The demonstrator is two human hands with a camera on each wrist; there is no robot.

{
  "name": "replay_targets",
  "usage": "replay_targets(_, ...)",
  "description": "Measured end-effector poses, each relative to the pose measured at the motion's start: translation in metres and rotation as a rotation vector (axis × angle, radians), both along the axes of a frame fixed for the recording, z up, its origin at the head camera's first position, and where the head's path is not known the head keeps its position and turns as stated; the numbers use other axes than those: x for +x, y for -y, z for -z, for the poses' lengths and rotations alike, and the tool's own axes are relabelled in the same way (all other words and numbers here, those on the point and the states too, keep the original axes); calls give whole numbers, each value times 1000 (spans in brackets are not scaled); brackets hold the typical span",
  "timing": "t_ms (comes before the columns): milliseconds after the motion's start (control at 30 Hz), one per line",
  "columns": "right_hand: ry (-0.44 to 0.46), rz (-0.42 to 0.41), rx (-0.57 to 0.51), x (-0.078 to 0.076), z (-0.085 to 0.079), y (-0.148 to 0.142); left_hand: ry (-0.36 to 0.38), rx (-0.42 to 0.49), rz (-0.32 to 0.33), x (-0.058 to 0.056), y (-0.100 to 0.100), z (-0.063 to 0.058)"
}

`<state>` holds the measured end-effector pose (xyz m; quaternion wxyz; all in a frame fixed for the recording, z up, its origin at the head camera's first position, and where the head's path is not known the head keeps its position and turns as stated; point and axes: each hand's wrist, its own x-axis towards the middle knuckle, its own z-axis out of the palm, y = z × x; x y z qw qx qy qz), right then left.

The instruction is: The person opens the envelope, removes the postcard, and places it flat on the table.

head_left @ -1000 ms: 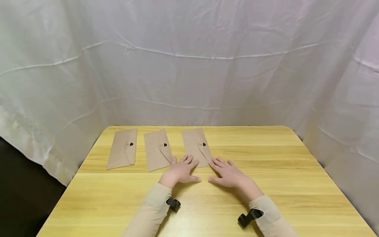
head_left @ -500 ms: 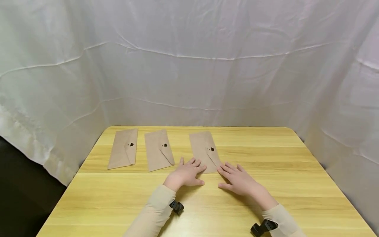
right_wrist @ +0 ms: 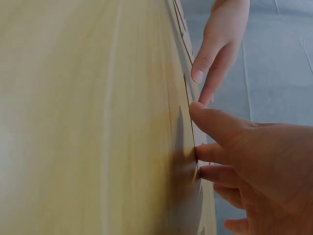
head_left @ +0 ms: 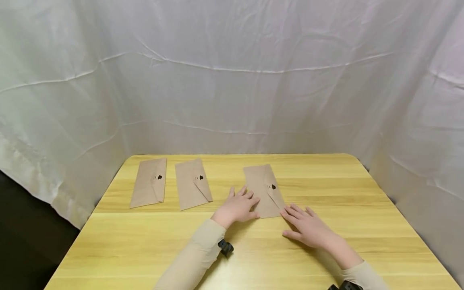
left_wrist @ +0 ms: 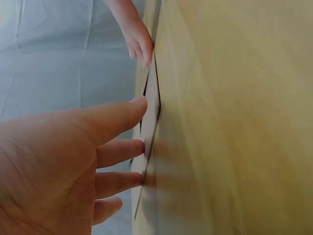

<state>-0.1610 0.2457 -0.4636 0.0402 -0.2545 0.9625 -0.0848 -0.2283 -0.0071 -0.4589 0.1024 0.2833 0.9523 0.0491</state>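
A tan paper envelope [head_left: 260,183], with a dark printed mark on its flap, lies flat on the table between both hands. My left hand [head_left: 238,206] has its fingers spread, fingertips along the envelope's left edge. On the other side, my right hand [head_left: 307,227] touches the near right corner with straight fingers. Both wrist views look low along the tabletop, where the envelope [left_wrist: 151,105] shows as a thin sliver at the left fingertips [left_wrist: 139,147]. Right fingertips [right_wrist: 201,149] meet its edge in the right wrist view.
Two matching envelopes lie to the left, one in the middle left [head_left: 192,187] and one near the left edge [head_left: 148,185]. The wooden table [head_left: 127,249] is bounded by a pale hanging cloth [head_left: 232,100] at the back and sides.
The envelope between the hands has slid right and a little nearer, away from the other two. Both hands have moved right with it, fingers staying straight.
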Motion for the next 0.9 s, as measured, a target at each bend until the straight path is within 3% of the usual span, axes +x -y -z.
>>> replay_targets(200,-32,27,-8,8,0,-17,2,-6,-3,-13,-16,2)
replay_targets(600,-65,84,-12,22,2,-40,-8,-28,-14,-21,-47,3)
replay_targets(900,-72,134,-39,26,5,-56,-9,-164,-29,-24,-72,5)
